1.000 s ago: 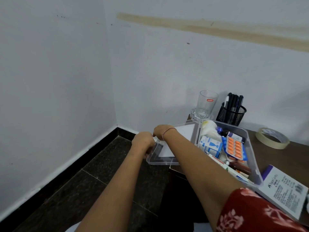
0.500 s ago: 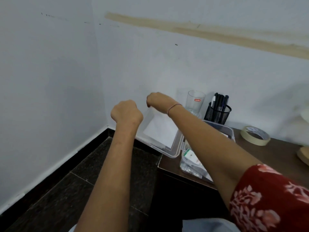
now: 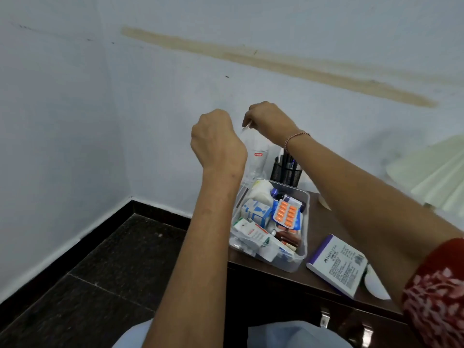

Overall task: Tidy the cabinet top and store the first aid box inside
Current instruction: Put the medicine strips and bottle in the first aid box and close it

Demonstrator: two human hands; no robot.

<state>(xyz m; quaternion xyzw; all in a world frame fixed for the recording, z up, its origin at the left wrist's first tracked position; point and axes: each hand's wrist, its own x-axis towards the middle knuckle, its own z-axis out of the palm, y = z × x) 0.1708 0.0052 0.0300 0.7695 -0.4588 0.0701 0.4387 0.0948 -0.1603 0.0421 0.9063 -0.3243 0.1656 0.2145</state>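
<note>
Two pale, matte painted walls (image 3: 175, 96) meet in a corner, the farther one crossed by a long tan strip (image 3: 276, 64) with ragged edges. Below them lies a dark speckled stone tile floor (image 3: 113, 259) with thin grout lines. Against the wall stands the dark brown wooden table (image 3: 324, 222), smooth and faintly glossy. At its right a cream pleated shade (image 3: 431, 177) fans out in stiff folds. The task's thing, a clear rectangular plastic box with rounded corners (image 3: 293, 262), sits on the table's left end near the front edge, crammed with medicine packs. Its clear plastic lid (image 3: 251, 144) stands raised above the box's far left side, so see-through that only its edges catch the light. The left hand (image 3: 217, 139) is closed over the lid's upper edge, knuckles up and fingers curled out of sight. The right hand (image 3: 271, 119), with a thin beaded bracelet (image 3: 297, 135) at the wrist, pinches the same edge farther back between bent fingers and thumb. A red floral sleeve (image 3: 437, 292) covers the right upper arm. Just right of the box lies a flat white cardboard carton with a purple edge (image 3: 336, 264). Behind the box stand a black wire-mesh pen holder (image 3: 286, 173) and a clear drinking glass with a small red label (image 3: 258, 159), seen through the lid. Inside the box, a white and blue carton (image 3: 256, 213) lies beside a foil blister strip of orange oblong tablets (image 3: 286, 213).
</note>
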